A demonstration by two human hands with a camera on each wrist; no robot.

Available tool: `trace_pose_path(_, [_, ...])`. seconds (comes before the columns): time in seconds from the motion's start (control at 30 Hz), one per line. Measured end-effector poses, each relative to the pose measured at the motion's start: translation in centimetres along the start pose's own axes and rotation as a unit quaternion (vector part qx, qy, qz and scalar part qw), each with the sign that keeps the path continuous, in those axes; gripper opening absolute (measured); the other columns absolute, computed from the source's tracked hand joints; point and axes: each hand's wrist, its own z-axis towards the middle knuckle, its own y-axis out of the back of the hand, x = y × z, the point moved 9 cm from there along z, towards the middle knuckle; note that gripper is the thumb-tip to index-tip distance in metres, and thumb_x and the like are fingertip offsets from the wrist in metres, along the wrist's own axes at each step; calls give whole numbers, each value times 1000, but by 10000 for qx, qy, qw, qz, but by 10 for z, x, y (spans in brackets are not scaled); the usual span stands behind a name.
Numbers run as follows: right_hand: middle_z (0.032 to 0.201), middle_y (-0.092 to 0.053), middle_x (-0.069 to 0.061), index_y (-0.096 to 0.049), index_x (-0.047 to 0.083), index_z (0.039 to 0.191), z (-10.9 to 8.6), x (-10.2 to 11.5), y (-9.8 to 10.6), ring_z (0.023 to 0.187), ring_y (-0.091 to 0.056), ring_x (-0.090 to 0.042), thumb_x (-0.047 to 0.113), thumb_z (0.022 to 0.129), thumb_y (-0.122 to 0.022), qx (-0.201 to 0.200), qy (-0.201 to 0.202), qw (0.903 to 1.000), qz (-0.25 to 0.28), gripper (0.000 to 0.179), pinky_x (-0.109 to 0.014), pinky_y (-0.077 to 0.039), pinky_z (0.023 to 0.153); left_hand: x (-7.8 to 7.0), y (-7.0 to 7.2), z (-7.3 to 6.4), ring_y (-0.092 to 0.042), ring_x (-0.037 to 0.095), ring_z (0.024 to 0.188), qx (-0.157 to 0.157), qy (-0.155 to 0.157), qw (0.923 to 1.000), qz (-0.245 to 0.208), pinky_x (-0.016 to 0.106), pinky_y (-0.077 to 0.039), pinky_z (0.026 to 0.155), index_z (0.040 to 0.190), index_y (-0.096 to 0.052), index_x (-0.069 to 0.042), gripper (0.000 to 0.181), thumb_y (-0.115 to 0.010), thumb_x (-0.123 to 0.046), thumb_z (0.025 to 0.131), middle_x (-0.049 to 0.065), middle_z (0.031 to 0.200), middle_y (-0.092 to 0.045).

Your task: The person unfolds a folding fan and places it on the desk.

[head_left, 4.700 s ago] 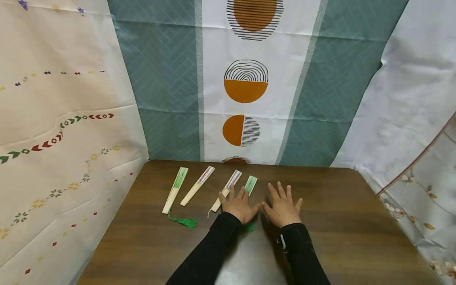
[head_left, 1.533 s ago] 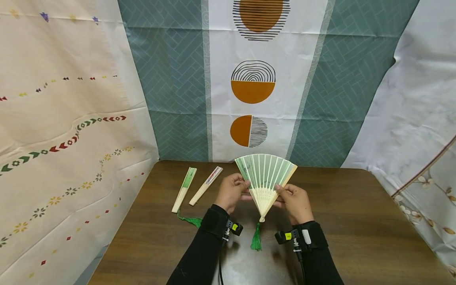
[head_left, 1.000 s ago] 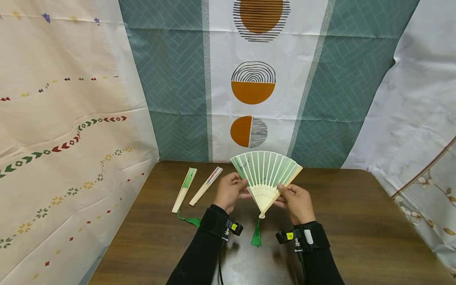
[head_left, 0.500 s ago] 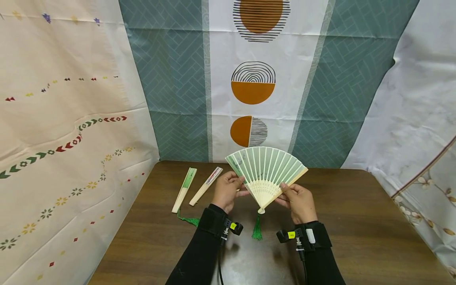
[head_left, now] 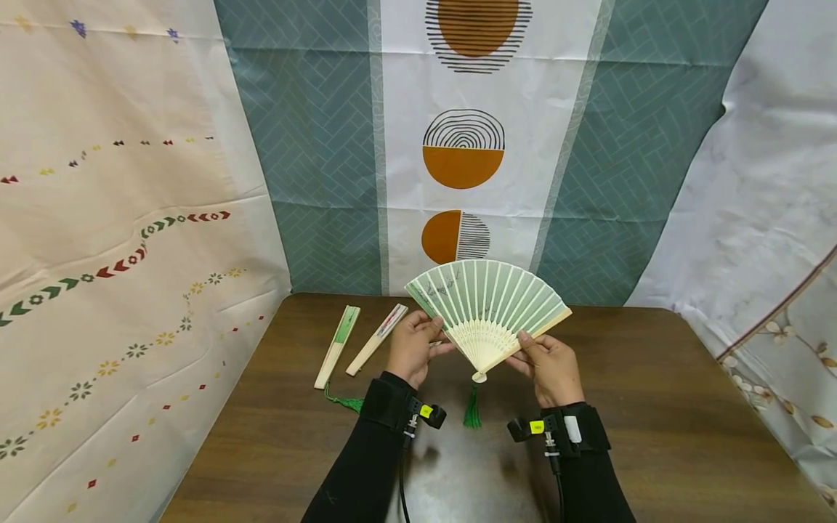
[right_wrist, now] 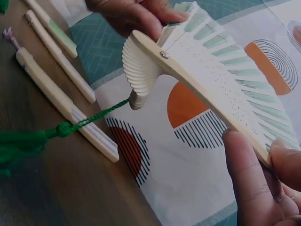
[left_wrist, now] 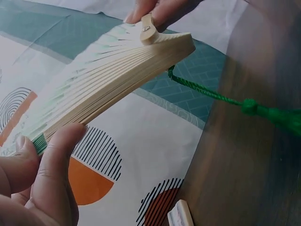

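A pale green folding fan (head_left: 487,305) is spread wide above the table, its ribs meeting at a pivot at the bottom. From that pivot hangs a green tassel (head_left: 472,410). My left hand (head_left: 412,349) pinches the fan's left edge; in the left wrist view, thumb and finger hold the outer rib near its green corner. My right hand (head_left: 552,370) pinches the right guard stick, with the thumb on the near face. The right wrist view shows the fan's ribs (right_wrist: 211,80) from the side.
On the brown table (head_left: 654,407), a folded green-tipped fan (head_left: 336,347) with a tassel lies at left, beside a folded white-and-red-tipped fan (head_left: 377,339). A third folded fan (right_wrist: 66,103) shows in the right wrist view. Patterned cloths (head_left: 314,167) hang behind.
Earliest, my hands lay by the folded fan on the table. Since then it has been lifted and spread; over the last second it fans wider and rises slightly as my hands move apart.
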Motion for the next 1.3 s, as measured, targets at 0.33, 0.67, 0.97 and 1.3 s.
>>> trace_pose_path(0.33, [91,-78,6,-64,-9,122,2,-1,1,82,-83,-5,17,120,-59,-134,35,9993,343,26,-23,-72,84,-1,2,0,-64,19,89,-101,-163,9994,-277,30,-75,79,112,-62,4,7,-58,2,117,4,97,-64])
trace_pose_path(0.67, [99,-78,9,-61,-13,136,0,-1,3,90,-83,-3,17,121,-56,-305,135,9982,506,33,-23,-72,90,1,4,-2,-63,18,89,-304,-100,9981,-520,30,-75,81,116,-61,4,4,-58,1,117,3,95,-61])
trace_pose_path(0.97, [100,-79,8,-64,-10,128,2,1,3,92,-84,-4,18,120,-59,-360,253,9963,734,30,-23,-71,92,0,4,0,-63,19,92,-455,-192,9960,-745,37,-76,90,118,-65,4,8,-59,-1,117,4,93,-61])
trace_pose_path(1.3, [100,-80,11,-58,-14,145,0,1,5,95,-84,-2,18,121,-55,-499,174,9942,937,40,-21,-70,95,0,2,-2,-64,13,85,-569,-217,9922,-1084,32,-75,83,122,-67,5,11,-58,0,117,3,93,-63])
